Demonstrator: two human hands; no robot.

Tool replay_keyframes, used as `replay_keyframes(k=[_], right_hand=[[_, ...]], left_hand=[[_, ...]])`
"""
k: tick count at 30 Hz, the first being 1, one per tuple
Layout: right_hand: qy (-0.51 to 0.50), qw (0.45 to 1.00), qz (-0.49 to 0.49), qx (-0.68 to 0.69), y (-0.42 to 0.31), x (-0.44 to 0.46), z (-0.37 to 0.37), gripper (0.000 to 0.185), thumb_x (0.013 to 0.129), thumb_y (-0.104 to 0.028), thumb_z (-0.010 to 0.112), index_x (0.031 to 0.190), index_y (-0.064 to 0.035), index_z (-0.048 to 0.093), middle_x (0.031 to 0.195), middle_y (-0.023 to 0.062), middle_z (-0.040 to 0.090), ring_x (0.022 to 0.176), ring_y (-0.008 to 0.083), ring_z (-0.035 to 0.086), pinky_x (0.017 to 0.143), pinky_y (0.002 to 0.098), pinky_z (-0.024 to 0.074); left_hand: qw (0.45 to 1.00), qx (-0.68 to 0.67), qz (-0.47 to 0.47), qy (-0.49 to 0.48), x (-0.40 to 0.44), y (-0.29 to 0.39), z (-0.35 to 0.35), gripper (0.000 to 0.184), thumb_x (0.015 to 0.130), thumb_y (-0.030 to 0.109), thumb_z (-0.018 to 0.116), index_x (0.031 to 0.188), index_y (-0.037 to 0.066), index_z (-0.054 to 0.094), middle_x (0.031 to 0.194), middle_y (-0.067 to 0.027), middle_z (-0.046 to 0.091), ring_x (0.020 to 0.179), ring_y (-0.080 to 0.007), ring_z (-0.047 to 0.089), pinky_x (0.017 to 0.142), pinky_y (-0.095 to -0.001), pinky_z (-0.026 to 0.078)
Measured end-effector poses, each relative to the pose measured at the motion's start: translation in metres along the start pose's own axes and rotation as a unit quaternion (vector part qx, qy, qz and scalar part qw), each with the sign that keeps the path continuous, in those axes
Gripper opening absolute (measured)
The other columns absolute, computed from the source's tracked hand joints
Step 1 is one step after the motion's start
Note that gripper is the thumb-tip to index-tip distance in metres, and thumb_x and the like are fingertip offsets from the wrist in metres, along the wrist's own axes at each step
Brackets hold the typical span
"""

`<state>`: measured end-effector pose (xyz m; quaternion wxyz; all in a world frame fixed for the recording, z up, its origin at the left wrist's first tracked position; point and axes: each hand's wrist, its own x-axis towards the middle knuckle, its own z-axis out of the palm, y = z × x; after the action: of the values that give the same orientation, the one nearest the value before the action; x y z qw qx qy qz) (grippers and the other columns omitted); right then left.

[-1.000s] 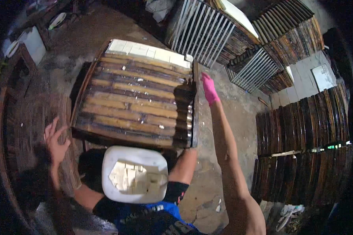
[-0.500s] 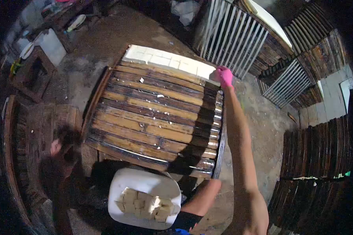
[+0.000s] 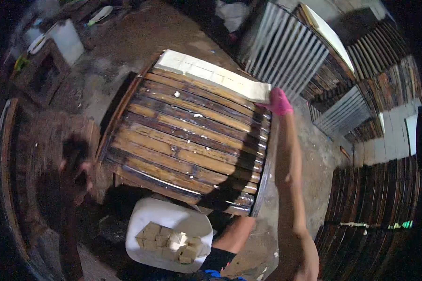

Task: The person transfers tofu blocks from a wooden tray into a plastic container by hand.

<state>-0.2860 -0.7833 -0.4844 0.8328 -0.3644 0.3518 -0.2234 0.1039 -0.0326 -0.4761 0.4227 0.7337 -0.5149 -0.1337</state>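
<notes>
My right hand (image 3: 280,102), in a pink glove, is closed at the right end of a row of white blocks (image 3: 211,72). Its fingers press against the end block. The row lies along the far edge of a slatted wooden rack (image 3: 173,136), which has small white crumbs on its slats. Low on the left, my left hand (image 3: 79,173) hangs in shadow over brown boards, and its fingers are too dark to make out. A white tub (image 3: 138,215) stands between me and the rack, with several pale blocks (image 3: 162,239) inside.
Slatted frames (image 3: 286,51) are stacked at the upper right. Dark wooden racks (image 3: 375,192) stand at the right. A wooden stool-like frame (image 3: 49,70) and a white panel (image 3: 66,42) are at the upper left. Brown boards (image 3: 47,140) lie at the left.
My right hand has moved from beside the rack to the right end of the row. The view has shifted, so the rack now appears further right. My left hand has fallen into shadow.
</notes>
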Motion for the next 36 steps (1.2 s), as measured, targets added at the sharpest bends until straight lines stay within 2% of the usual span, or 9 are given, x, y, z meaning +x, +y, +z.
replay_keyframes(k=[6,10,12,13,16,17,22,26,36], right_hand=[[-0.12,0.991,0.019,0.053,0.006,-0.047,0.088,0.063,0.095,-0.048,0.035,0.133,-0.002,0.055,0.132,0.0201,0.059,0.129,0.0404,0.049,0.102,0.0583,0.0398],[-0.081,0.969,-0.09,0.216,0.042,-0.051,0.102,0.075,0.096,-0.055,0.019,0.148,-0.0037,0.038,0.156,0.0211,0.033,0.143,0.0469,0.026,0.108,0.0741,0.0256],[-0.21,0.952,-0.188,0.123,0.06,-0.03,0.045,0.08,0.096,-0.058,0.037,0.147,0.0031,0.036,0.151,0.0189,0.043,0.14,0.0288,0.041,0.115,0.043,0.0352],[-0.193,0.952,-0.21,0.114,0.074,-0.043,0.041,0.079,0.096,-0.057,0.036,0.148,0.003,0.036,0.151,0.0196,0.042,0.139,0.031,0.041,0.116,0.0449,0.0345],[-0.034,0.982,-0.161,0.091,0.1,-0.15,0.079,0.077,0.097,-0.054,0.032,0.149,0.0027,0.034,0.152,0.0216,0.039,0.138,0.0377,0.041,0.116,0.0508,0.0326],[-0.009,0.986,-0.148,0.081,0.111,-0.183,0.079,0.077,0.097,-0.053,0.031,0.15,0.0026,0.033,0.153,0.0223,0.038,0.138,0.0399,0.041,0.116,0.0527,0.032],[0.094,0.99,-0.003,0.101,0.188,-0.348,0.122,0.086,0.093,-0.064,0.038,0.149,0.0013,0.036,0.145,0.0226,0.047,0.126,0.0374,0.055,0.108,0.0555,0.043],[-0.12,0.938,0.107,0.306,0.231,-0.412,0.186,0.087,0.085,-0.057,0.042,0.147,0.0033,0.039,0.146,0.0223,0.047,0.135,0.0389,0.046,0.115,0.0485,0.0341],[-0.116,0.982,0.044,-0.143,0.281,-0.42,0.223,0.041,0.089,-0.036,0.051,0.107,-0.0004,0.062,0.108,0.0147,0.063,0.099,0.0285,0.061,0.09,0.0442,0.0465]], left_hand=[[0.974,0.2,0.104,-0.039,0.02,0.037,0.001,0.047,0.101,0.028,0.055,0.144,0.013,0.041,0.121,-0.0101,0.06,0.097,-0.0253,0.063,0.069,-0.0384,0.057],[0.984,0.13,-0.115,-0.028,0.033,0.068,0.012,0.067,0.084,0.053,0.071,0.132,0.007,0.058,0.128,-0.0126,0.061,0.116,-0.0243,0.061,0.092,-0.0476,0.046],[0.986,0.145,0.045,0.068,0.037,0.032,0.013,0.068,0.083,0.053,0.072,0.131,0.007,0.059,0.137,-0.0121,0.057,0.117,-0.0252,0.06,0.099,-0.0469,0.044],[0.995,0.099,-0.02,0.027,0.029,0.003,0.007,0.067,0.083,0.051,0.072,0.131,0.007,0.059,0.14,-0.0106,0.055,0.117,-0.0261,0.06,0.102,-0.046,0.043],[0.98,0.115,-0.145,-0.067,0.028,0.025,-0.005,0.063,0.08,0.047,0.073,0.129,0.009,0.061,0.149,-0.0043,0.048,0.122,-0.0276,0.055,0.107,-0.0437,0.04],[0.923,0.376,0.076,-0.023,0.035,0.039,0.0,0.062,0.079,0.048,0.072,0.129,0.012,0.062,0.15,-0.0023,0.047,0.124,-0.0278,0.052,0.108,-0.0433,0.039],[0.919,0.388,0.015,-0.064,0.039,0.055,-0.005,0.059,0.076,0.041,0.075,0.13,0.024,0.062,0.156,0.0031,0.038,0.133,-0.0296,0.043,0.113,-0.0462,0.034],[0.937,0.344,0.028,-0.056,0.036,0.056,-0.006,0.053,0.078,0.031,0.075,0.13,0.025,0.063,0.158,0.0055,0.035,0.138,-0.0302,0.038,0.115,-0.0504,0.031],[0.95,0.312,0.023,0.025,0.027,0.044,0.006,0.051,0.071,0.019,0.075,0.122,0.025,0.068,0.154,0.0059,0.043,0.133,-0.0304,0.044,0.113,-0.046,0.036]])
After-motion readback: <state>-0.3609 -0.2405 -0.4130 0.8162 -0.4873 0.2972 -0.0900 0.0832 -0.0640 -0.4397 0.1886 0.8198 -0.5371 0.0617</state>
